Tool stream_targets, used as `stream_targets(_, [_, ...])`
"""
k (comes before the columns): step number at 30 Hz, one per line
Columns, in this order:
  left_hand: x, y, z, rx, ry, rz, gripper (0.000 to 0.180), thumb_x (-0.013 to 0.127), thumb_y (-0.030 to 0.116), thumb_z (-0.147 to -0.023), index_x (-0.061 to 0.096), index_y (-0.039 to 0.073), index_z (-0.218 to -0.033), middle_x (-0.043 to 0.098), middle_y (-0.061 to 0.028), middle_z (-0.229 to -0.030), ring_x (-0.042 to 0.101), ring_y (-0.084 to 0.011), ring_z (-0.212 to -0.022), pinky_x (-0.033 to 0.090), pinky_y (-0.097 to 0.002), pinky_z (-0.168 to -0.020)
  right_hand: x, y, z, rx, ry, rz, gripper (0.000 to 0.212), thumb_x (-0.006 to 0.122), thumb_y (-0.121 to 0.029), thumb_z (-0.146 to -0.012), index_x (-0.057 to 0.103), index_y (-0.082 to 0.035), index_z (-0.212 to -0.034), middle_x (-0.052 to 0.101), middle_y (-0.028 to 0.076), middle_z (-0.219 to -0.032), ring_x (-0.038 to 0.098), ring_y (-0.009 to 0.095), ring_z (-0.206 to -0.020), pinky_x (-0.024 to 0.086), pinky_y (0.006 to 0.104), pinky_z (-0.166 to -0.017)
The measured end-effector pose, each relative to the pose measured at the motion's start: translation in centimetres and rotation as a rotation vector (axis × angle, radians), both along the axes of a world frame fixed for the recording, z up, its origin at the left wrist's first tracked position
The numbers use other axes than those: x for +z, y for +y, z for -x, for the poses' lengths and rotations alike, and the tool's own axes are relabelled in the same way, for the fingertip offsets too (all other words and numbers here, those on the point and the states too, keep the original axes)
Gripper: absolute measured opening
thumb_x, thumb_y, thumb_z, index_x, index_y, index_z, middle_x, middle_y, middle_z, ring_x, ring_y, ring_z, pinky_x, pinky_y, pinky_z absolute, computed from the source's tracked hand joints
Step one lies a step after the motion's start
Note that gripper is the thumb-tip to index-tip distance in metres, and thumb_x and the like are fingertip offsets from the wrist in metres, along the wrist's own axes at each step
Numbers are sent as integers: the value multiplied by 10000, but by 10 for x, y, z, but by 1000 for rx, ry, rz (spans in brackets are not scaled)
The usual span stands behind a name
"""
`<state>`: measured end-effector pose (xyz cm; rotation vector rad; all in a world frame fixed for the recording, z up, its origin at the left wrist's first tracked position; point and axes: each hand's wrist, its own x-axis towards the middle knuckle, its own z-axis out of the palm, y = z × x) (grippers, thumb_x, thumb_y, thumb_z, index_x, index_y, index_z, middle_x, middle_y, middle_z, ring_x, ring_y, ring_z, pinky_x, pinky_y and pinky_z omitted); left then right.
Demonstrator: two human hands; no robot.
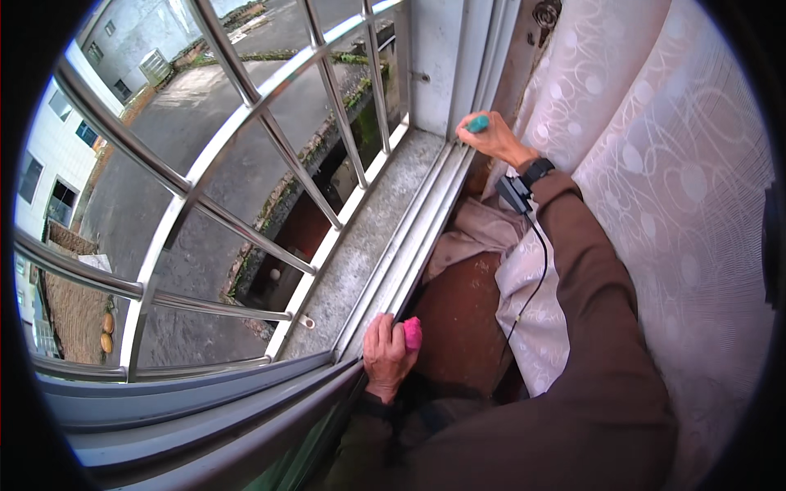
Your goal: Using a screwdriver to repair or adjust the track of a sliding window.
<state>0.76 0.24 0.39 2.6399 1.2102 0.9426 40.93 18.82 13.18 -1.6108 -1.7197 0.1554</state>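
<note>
A white sliding-window track [407, 237] with several parallel grooves runs along the sill. At the far end of it, my right hand [498, 141] is closed round a teal handle [477, 123]; whatever is at the handle's lower end is hidden by the fingers and the frame corner. My left hand [385, 360] rests at the near end of the track, its fingers bent over the inner edge. A bright pink cloth [413, 334] is bunched in it by the thumb. A black strap with a small box [516, 193] and a cable sits on my right wrist.
Outside the track lies a concrete ledge [348, 254], bounded by metal window bars [237, 237]. A pale patterned curtain [639, 164] hangs along the right. Below the sill is a brown surface [463, 319] with crumpled cloth [475, 233]. The sliding sash [205, 425] fills the lower left.
</note>
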Motion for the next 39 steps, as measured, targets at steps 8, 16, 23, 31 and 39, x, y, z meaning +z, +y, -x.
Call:
stream_targets(8, [-6,-3,7,-9,44,42,347,806,206,-757,641,37,-1012,616,-176,-1189,592,-411,-1166,493,-498,-987,12,-11,20,38,169,80,239,619,-232,-843,718,-15,-837,670,197,-717,709,355,-710,551,411,-684])
stream_targets(16, [-4,-2,6,-31,44,37,345,801,219,-765,642,30,-1007,616,-181,-1183,588,-411,-1167,495,-499,-983,-13,-7,2,82,-150,-204,243,594,-218,-837,648,0,-745,598,189,-665,620,318,-590,496,418,-598])
stream_targets(23, [-4,-3,5,-41,26,33,333,790,246,-778,646,24,-981,616,-188,-1188,583,-414,-1171,488,-510,-988,-11,9,-8,-175,-48,15,302,572,-239,-793,466,42,-764,341,182,-677,253,180,-803,383,457,-582])
stream_targets(31, [-6,-1,8,-18,-42,-20,261,758,255,-822,639,35,-897,624,-150,-1117,592,-386,-1116,504,-491,-930,10,13,3,-149,163,130,256,625,-243,-844,620,1,-766,687,127,-682,704,181,-665,558,327,-629])
stream_targets(39, [-1,-5,13,-9,-47,-1,212,740,234,-832,631,54,-862,608,-122,-1059,586,-343,-1100,503,-443,-913,17,26,1,-171,174,224,275,685,-234,-855,704,26,-944,728,94,-832,745,172,-761,621,291,-692])
